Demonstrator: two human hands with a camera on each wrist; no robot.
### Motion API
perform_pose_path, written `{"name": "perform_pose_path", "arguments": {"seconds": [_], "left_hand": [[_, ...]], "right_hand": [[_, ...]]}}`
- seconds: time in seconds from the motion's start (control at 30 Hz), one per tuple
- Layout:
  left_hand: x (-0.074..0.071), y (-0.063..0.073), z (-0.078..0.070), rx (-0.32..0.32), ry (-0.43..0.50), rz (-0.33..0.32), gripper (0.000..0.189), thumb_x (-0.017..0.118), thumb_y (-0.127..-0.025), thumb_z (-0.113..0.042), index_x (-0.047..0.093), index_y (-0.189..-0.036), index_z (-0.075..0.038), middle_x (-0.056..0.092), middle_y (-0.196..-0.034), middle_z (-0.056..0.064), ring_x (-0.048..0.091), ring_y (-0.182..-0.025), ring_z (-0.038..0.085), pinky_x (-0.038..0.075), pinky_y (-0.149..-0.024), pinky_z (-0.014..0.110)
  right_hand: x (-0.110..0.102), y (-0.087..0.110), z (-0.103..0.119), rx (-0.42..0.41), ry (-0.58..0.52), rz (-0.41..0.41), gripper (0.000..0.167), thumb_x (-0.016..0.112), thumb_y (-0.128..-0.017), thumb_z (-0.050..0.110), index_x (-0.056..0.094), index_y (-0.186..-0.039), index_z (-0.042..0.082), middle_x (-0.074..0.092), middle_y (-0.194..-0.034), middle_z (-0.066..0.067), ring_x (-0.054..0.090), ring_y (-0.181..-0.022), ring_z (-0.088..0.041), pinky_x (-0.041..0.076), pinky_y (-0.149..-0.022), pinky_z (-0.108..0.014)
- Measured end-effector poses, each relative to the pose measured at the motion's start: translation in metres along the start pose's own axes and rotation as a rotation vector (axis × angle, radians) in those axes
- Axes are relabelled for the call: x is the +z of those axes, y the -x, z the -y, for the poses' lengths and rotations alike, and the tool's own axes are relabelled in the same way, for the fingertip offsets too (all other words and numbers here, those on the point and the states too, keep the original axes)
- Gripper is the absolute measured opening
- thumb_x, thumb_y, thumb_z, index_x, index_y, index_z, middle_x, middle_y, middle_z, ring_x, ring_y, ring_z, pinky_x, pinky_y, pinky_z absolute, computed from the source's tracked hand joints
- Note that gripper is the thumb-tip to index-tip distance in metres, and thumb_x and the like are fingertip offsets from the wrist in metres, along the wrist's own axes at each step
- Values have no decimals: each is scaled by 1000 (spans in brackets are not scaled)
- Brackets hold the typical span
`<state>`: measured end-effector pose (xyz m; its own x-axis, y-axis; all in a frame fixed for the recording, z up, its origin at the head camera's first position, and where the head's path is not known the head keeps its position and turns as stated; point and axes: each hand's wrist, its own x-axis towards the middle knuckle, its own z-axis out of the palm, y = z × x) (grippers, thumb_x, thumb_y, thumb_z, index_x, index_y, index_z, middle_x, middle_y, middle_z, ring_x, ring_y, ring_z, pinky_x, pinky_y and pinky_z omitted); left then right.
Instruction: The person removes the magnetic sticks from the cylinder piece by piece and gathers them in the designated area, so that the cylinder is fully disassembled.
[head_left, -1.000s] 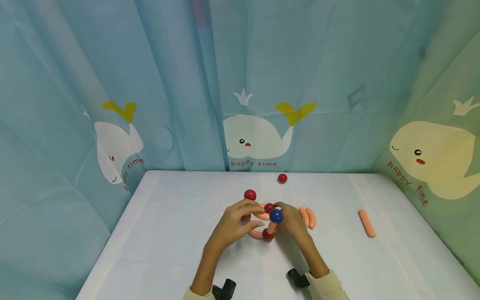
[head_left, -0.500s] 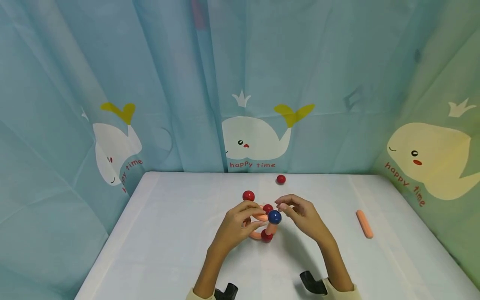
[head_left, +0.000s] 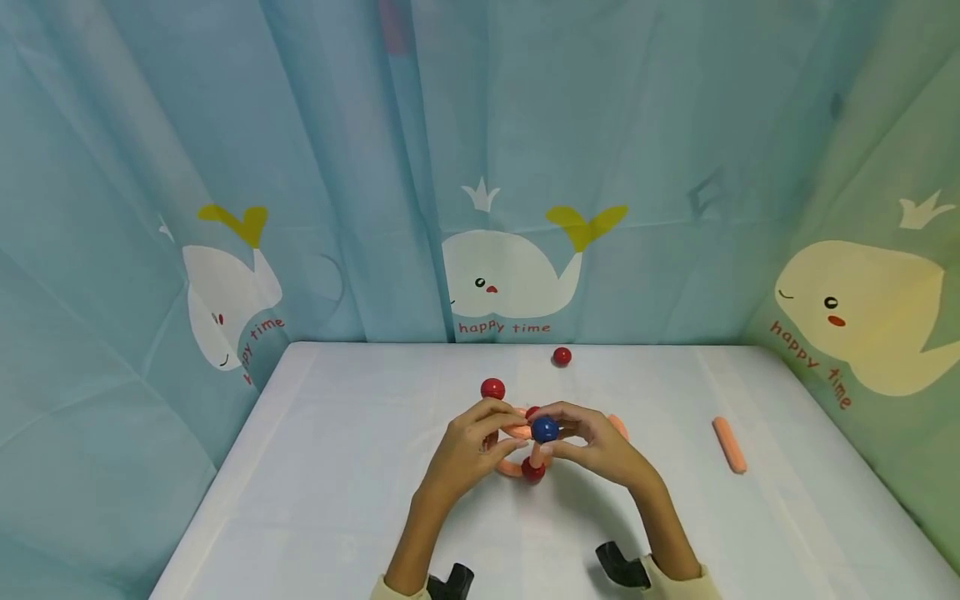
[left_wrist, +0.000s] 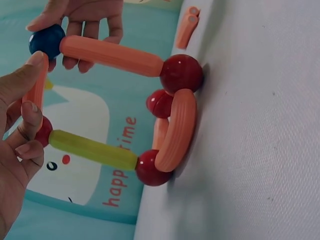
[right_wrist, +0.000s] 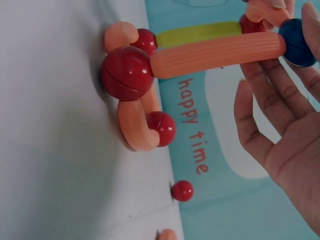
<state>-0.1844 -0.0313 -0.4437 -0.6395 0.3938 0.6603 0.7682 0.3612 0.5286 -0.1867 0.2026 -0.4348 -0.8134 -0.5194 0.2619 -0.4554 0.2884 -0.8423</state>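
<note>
A frame of red balls and orange rods stands on the table, with one yellow-green rod (left_wrist: 92,148) upright in it. A larger blue ball (head_left: 545,429) tops a straight orange upright rod (right_wrist: 220,54), which rises from a red ball (head_left: 533,470). My right hand (head_left: 603,446) pinches the blue ball between thumb and fingers. My left hand (head_left: 467,450) grips a curved orange rod (left_wrist: 36,97) that spans between the blue ball and a red ball (left_wrist: 44,131) on the yellow-green rod. Curved orange rods (left_wrist: 180,130) join the red balls at the base.
A loose red ball (head_left: 562,357) lies near the table's (head_left: 315,500) back edge. Right of the frame a curved orange rod (head_left: 618,427) shows partly behind my right hand. Farther right lies a straight orange rod (head_left: 729,446). Printed curtains surround the table's back and sides.
My right hand was low at the frame's right side, then lifted away behind the blue ball. Now its thumb and fingers are on that ball. My left hand has stayed nearly still.
</note>
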Motion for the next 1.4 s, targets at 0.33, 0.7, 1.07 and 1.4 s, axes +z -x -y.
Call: {"name": "perform_pose_path", "arguments": {"seconds": [0.33, 0.7, 1.07, 1.4], "left_hand": [[-4, 1, 2, -5, -55, 2, 26, 76, -85, -21, 74, -109, -11, 64, -107, 1, 57, -75, 14, 52, -63, 24], [-5, 1, 4, 11, -65, -8, 25, 75, -86, -23, 75, -107, -11, 64, -104, 1, 61, -81, 14, 53, -69, 18], [-9, -1, 4, 40, -90, -2, 21, 75, -86, -19, 75, -105, -11, 64, -101, -1, 63, -85, 9, 52, -77, 13], [-11, 2, 7, 33, -180, 63, 13, 77, -83, -20, 76, -94, -13, 63, -102, -3, 63, -82, 7, 50, -72, 12]], "right_hand": [[4, -5, -2, -49, 36, -27, 33, 67, -91, 7, 63, -124, 5, 70, -116, -9, 66, -98, -7, 56, -86, -29], [7, -6, -1, -48, 52, -43, 33, 68, -91, 8, 64, -124, 9, 70, -118, -8, 65, -100, -6, 56, -84, -30], [6, -9, -2, -70, 35, -35, 33, 66, -91, 5, 64, -123, 5, 69, -119, -12, 64, -101, -4, 57, -83, -31], [6, -8, -3, -64, 24, -39, 32, 67, -91, 5, 62, -123, 0, 68, -117, -14, 63, -97, -7, 56, -81, -30]]}}
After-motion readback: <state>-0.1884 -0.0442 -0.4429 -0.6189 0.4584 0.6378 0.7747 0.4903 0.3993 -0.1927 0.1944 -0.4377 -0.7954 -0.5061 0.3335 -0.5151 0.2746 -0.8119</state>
